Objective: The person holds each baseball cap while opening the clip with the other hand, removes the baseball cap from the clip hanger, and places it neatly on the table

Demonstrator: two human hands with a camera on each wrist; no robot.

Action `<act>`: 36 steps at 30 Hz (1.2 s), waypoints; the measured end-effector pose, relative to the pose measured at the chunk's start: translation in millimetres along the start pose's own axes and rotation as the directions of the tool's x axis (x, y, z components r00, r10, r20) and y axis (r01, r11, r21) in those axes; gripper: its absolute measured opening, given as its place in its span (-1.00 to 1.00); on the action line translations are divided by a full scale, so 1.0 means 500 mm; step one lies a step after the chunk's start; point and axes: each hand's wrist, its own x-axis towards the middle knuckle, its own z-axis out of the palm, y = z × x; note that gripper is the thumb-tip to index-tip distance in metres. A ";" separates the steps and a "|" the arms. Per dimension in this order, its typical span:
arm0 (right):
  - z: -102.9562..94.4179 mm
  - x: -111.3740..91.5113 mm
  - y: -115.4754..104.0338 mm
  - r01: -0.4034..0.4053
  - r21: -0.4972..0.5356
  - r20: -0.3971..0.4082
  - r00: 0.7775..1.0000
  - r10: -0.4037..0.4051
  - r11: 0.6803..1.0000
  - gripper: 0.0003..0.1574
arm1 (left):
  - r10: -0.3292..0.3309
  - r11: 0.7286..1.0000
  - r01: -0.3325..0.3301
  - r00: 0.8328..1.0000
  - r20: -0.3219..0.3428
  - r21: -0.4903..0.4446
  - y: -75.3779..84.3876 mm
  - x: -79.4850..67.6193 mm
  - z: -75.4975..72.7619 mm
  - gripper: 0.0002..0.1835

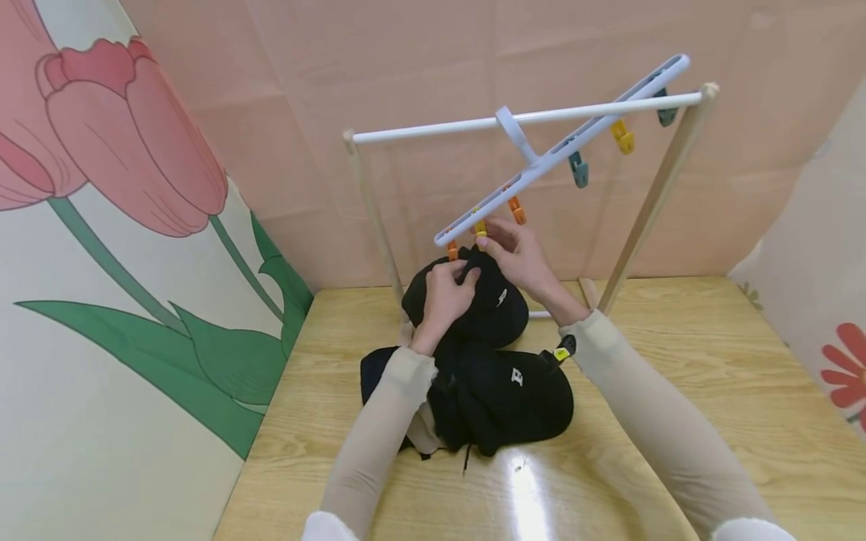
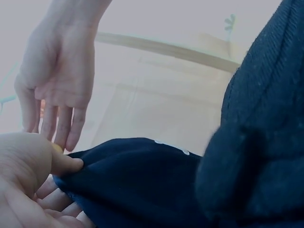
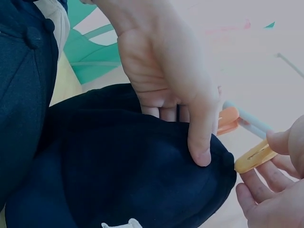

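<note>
A black cap [image 1: 504,319] with a small white emblem hangs below the low left end of a pale clip hanger [image 1: 561,154]. My left hand [image 1: 446,297] pinches the upper edge of this cap, thumb on one face and fingers behind. In the right wrist view, my right hand [image 3: 280,194] pinches a yellow clip [image 3: 254,156] whose tip meets the cap's edge. Whether its jaws have cloth between them, I cannot tell. An orange clip [image 1: 452,250] at the hanger's end is right by the cap, its grip on the cloth partly hidden by my left hand.
The hanger's hook [image 1: 517,135] goes over a white rail [image 1: 433,131] on wooden posts. Further clips, such as a teal clip [image 1: 578,170], dangle to the right. More black caps [image 1: 524,402] are heaped on the wooden table [image 1: 676,361] beneath my forearms.
</note>
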 end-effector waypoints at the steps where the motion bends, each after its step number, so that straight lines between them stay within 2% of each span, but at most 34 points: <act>1: 0.000 -0.001 -0.001 -0.002 0.000 -0.002 1.000 0.002 1.000 -0.43 | 0.001 1.000 -0.001 1.000 -0.004 0.000 0.000 0.001 0.001 -0.84; 9: -0.006 -0.010 0.006 0.012 -0.023 -0.037 0.999 -0.013 1.000 -0.41 | -0.019 0.998 0.017 0.999 -0.033 -0.062 0.001 0.003 0.010 -0.80; 20: -0.035 -0.040 0.026 -0.052 -0.069 -0.045 0.998 0.048 0.996 -0.46 | -0.090 0.986 0.075 0.992 -0.093 -0.150 0.006 0.003 0.021 -0.84; 30: -0.061 -0.059 0.065 -0.145 -0.138 -0.077 0.988 0.135 0.980 -0.42 | -0.186 0.956 0.171 0.982 -0.044 -0.237 0.016 0.001 0.036 -0.76; 36: -0.082 -0.071 0.092 -0.193 -0.178 -0.101 0.979 0.178 0.965 -0.41 | -0.208 0.943 0.195 0.978 -0.021 -0.268 0.022 -0.002 0.045 -0.68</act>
